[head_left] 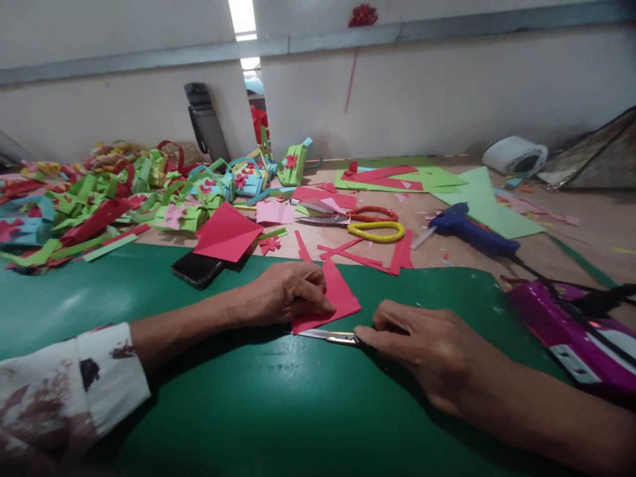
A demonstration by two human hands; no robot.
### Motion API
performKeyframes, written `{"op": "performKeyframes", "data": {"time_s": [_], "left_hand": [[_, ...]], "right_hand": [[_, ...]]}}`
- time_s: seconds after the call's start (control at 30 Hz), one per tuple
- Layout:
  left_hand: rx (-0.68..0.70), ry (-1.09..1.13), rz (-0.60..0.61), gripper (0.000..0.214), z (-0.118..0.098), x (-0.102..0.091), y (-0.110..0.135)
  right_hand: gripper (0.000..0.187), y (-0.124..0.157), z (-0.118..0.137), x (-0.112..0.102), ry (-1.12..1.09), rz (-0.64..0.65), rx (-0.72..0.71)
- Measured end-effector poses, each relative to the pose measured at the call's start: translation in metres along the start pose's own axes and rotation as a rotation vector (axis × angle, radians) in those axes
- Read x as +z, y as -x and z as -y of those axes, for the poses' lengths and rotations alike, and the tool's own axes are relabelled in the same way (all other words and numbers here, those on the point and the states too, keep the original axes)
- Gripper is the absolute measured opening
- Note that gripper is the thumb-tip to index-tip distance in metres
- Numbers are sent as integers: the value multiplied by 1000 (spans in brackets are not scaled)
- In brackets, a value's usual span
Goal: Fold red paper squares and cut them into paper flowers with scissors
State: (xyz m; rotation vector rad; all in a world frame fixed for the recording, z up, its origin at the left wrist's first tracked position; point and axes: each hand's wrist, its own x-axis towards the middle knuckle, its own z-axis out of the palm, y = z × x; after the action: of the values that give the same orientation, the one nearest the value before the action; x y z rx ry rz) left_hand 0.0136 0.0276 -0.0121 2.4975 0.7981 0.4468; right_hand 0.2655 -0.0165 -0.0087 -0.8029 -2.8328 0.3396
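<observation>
A folded piece of red paper (342, 295) is in the grip of my left hand (293, 291), just above the green mat (278, 397). My right hand (427, 344) is closed round a utility knife (342, 337), thumb along its handle. The knife's blade points left and lies along the lower edge of the red paper, partly behind it. Beyond my left wrist, another red sheet (229, 233) rests partly over a black phone (199, 268).
Scissors (375, 222) with orange and yellow handles lie among red strips. A blue glue gun (472, 232) and a purple power strip (561, 324) are at right. Colourful paper baskets (189, 212) heap at left before a grey bottle (206, 122). A tape roll (514, 156) sits far right.
</observation>
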Motion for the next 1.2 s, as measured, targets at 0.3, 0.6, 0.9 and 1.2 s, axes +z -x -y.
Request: {"op": "performKeyframes", "data": {"time_s": [0.3,0.6,0.9,1.2], "left_hand": [[-3,55,7,19,2,0,0],[-264,-167,-13,26,-31,-4,1],[-379,-72,-30,14,-36,8,4],[-295,-22,-124,41,-30,15,10]], "right_hand": [[37,-5,16,-1,-66,45,-32],[24,-2,-22,-30,143,-445,436],[20,-29,-10,-21,259,-208,388],[12,-50,8,-13,42,-56,373]]}}
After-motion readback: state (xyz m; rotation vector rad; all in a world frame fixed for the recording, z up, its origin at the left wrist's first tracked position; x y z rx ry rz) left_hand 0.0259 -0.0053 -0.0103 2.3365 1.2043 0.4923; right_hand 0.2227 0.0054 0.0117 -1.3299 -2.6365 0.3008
